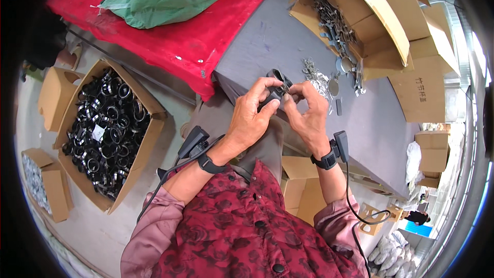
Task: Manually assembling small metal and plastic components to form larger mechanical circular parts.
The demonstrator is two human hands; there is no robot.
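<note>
My left hand is closed around a black ring-shaped plastic part, thumb and fingers gripping its near side. Against the other side of this part, my right hand has its thumb and forefinger pinched together. Whatever sits between those right fingertips is too small and covered to name. Just beyond the right hand, a loose heap of small silvery metal clips lies on the grey tabletop. Beside the heap are a round metallic disc and a small dark strip.
A tipped cardboard box at the far right spills flat metal pieces. On the red cloth rests a green sack of small metal parts. At floor level on the left, a carton holds many black rings.
</note>
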